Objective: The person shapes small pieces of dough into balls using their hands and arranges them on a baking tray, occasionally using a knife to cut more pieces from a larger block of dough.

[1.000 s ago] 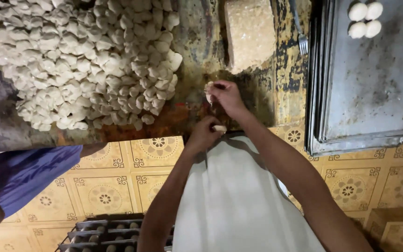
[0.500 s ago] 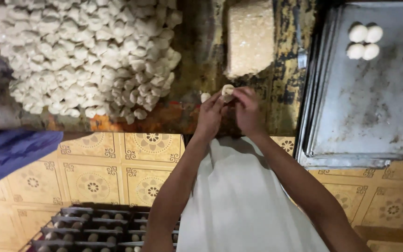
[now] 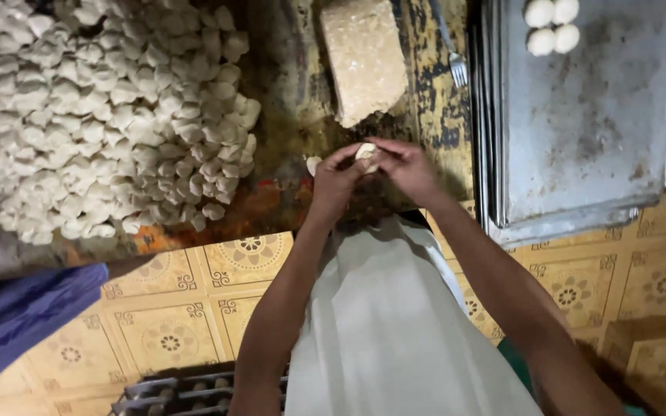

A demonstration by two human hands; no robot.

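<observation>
Dough piece (image 3: pixel 365 152) mostly hidden between both hands' fingers (image 3: pixel 348 158).

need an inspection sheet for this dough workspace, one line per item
surface: dark, worn, stained worktop, patchy yellow near the tray
job's things: small pale dough piece pinched between both hands; tan rectangular filling block just beyond them
clutter: large heap of pale cut dough lumps at left; metal fork beside the block; grey metal baking tray at right with three round white dough balls in its far corner
grippers: left hand and right hand both closed on the dough piece
cables: nothing seen
surroundings: yellow patterned floor tiles; blue cloth at left; white apron
</observation>
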